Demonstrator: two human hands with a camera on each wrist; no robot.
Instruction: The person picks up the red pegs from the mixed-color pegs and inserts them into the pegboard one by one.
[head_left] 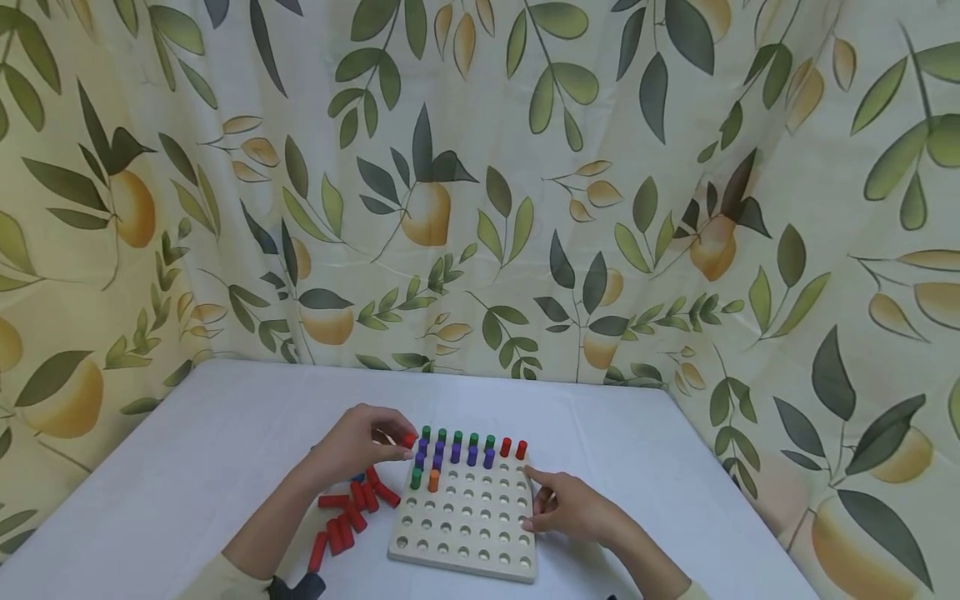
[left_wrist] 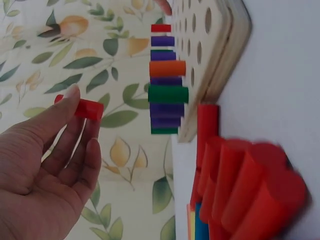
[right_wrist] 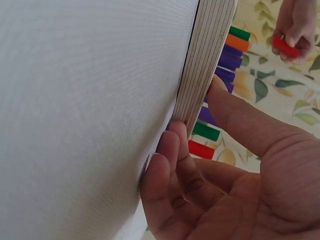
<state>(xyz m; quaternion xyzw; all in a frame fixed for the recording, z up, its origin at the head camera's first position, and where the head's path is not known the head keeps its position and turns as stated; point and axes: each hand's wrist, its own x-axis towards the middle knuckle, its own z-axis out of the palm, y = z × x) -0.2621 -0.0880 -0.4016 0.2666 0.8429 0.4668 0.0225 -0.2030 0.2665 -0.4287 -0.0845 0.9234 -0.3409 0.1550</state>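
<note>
My left hand pinches a red peg between thumb and fingertips. It is raised beside the back left corner of a wooden pegboard; the left wrist view shows this red peg apart from the board. With my right hand I hold the board's right edge, thumb on top and fingers against the side. Green pegs and two red pegs stand in the back row. Purple pegs fill holes in front. A green peg and an orange peg stand nearer me.
Loose red pegs lie in a pile left of the board, with something blue partly hidden among them. All of this is on a white-covered table. Behind it hangs a leaf-and-fruit patterned curtain.
</note>
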